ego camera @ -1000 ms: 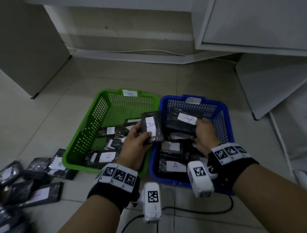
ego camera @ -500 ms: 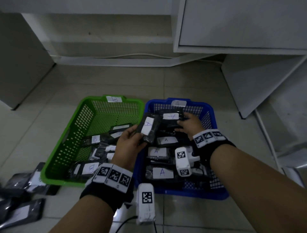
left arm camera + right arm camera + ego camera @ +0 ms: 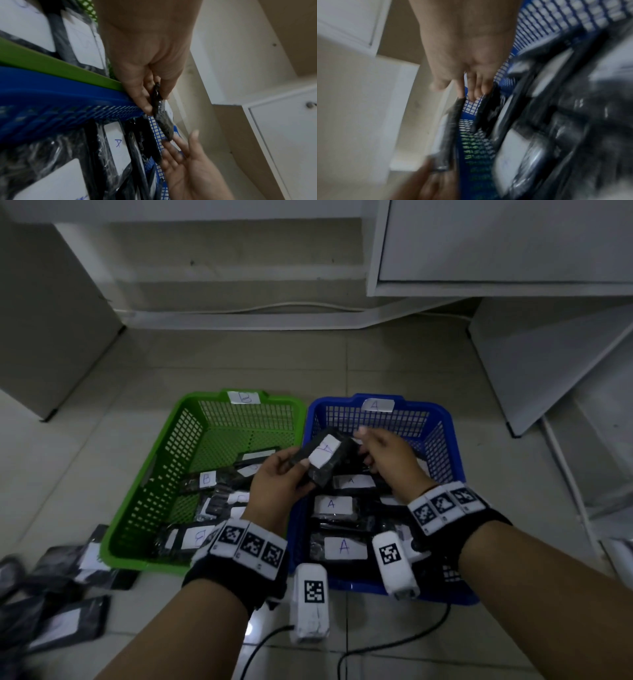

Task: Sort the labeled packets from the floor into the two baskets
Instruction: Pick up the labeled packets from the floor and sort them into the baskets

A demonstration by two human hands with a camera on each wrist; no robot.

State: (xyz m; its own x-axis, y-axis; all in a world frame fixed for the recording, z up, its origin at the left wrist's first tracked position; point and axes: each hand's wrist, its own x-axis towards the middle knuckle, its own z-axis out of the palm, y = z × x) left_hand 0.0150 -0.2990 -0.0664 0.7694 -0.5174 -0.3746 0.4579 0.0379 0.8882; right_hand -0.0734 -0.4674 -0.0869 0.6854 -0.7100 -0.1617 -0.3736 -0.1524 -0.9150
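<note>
From the head camera we see two baskets side by side on the tiled floor, their rims touching: a green basket [image 3: 178,440] tagged B and a blue basket [image 3: 442,446] tagged A. Our left hand [image 3: 277,484] grips a black packet [image 3: 323,460] with an A label, thumb on top and fingers beneath, tilted over the near-left corner of the blue basket. Our right hand [image 3: 387,457] hangs over that basket with fingers loosely spread, the fingertips just beside the packet's far end — whether they touch it we cannot tell here. More A packets [image 3: 344,547] lie stacked in the blue basket, B packets [image 3: 205,479] in the green one, and unsorted packets [image 3: 65,621] lie on the floor at lower left.

The left wrist camera gives what the head view hides: the packet [image 3: 161,119] seen edge-on, pinched between thumb and fingers of the left hand [image 3: 147,56], and the right hand [image 3: 187,159] open-palmed below, its fingertips at the packet's lower end.

The right wrist camera is badly blurred. We make out only the right hand [image 3: 467,56] with straight fingers — holding nothing — above the blue mesh and packets.
</note>
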